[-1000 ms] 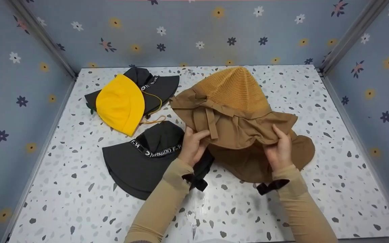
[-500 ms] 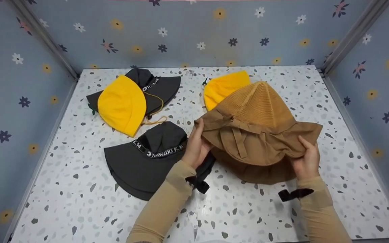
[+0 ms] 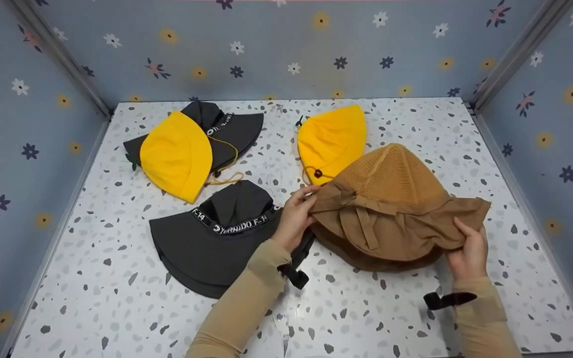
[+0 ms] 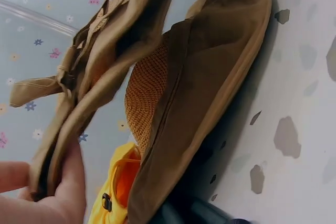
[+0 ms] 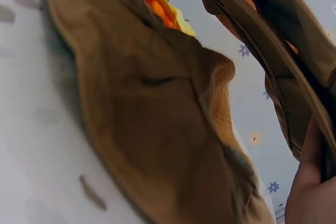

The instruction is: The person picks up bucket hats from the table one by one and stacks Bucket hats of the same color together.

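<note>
A tan hat (image 3: 391, 199) with a knit crown and a bow hangs just above a second tan hat (image 3: 381, 258) that lies on the speckled table (image 3: 117, 308). My left hand (image 3: 296, 216) pinches the upper hat's brim at its left edge, seen also in the left wrist view as brim (image 4: 58, 145). My right hand (image 3: 468, 251) grips the brim at the right edge, with the lower hat (image 5: 147, 124) below it. A yellow hat (image 3: 331, 139) lies just behind them.
A dark grey hat (image 3: 212, 238) with a lettered band lies left of my left hand. Farther back left, another yellow hat (image 3: 177, 154) rests on a second dark grey hat (image 3: 232, 129). Flowered walls enclose the table on three sides.
Both hands carried the upper tan hat toward the right and nearer, lowering it over the second tan hat. The yellow hat behind it came into view.
</note>
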The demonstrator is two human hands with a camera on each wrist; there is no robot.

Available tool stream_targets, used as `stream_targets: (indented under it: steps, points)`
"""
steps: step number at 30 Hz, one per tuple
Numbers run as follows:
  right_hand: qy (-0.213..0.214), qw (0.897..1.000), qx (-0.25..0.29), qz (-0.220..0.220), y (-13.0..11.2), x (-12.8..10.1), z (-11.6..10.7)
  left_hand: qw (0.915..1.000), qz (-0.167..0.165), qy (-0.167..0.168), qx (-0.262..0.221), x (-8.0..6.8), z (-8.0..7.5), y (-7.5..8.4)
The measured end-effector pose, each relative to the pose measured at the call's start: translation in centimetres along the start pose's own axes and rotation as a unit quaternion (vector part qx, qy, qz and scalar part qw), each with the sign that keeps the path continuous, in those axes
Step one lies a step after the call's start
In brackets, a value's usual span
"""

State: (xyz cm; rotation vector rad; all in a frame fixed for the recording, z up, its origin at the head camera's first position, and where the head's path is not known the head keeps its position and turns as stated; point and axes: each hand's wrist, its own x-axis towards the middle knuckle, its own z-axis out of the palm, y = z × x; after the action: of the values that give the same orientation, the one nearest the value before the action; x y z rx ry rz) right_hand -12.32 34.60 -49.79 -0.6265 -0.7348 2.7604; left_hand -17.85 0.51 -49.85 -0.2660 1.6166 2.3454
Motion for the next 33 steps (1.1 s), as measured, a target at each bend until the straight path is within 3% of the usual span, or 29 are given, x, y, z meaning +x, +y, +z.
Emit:
stream_targets:
  steps: [3, 7, 10, 15, 22, 24, 26, 29, 33]
  points:
    - [0.025, 1.0, -0.005, 0.0, -0.1, -0.1, -0.5, 0.9947, 0.023, -0.005, 0.1, -0.2, 0.1, -0.1]
    - [0.049, 0.998, -0.024, -0.006, -0.1, -0.1, -1.0, 0.9768, 0.072, -0.019, 0.201, -0.3, 0.3, -0.2]
    - [0.062, 0.997, -0.045, -0.015, -0.1, 0.0, -1.4, 0.963, 0.093, -0.028, 0.252, -0.4, 0.4, -0.3]
    - [0.077, 0.992, -0.1, -0.016, 0.0, 0.2, -1.5, 0.9372, 0.099, -0.021, 0.334, -0.2, 0.4, -0.3]
    - [0.082, 0.973, -0.216, -0.013, 0.2, 0.8, -1.6, 0.9114, 0.105, -0.006, 0.398, 0.1, 0.3, -0.5]
    - [0.087, 0.959, -0.268, -0.01, 0.2, 0.9, -1.7, 0.9057, 0.106, 0.0, 0.411, 0.1, 0.3, -0.6]
    - [0.093, 0.938, -0.335, -0.008, 0.2, 1.0, -1.8, 0.8978, 0.113, 0.004, 0.426, 0.1, 0.4, -0.7]
    - [0.097, 0.896, -0.434, -0.004, 0.2, 0.9, -1.7, 0.8875, 0.116, 0.01, 0.446, -0.1, 0.7, -0.8]
    - [0.092, 0.832, -0.546, -0.038, 0.2, 0.9, -1.3, 0.876, 0.106, 0.016, 0.47, -0.4, 1.2, -0.8]
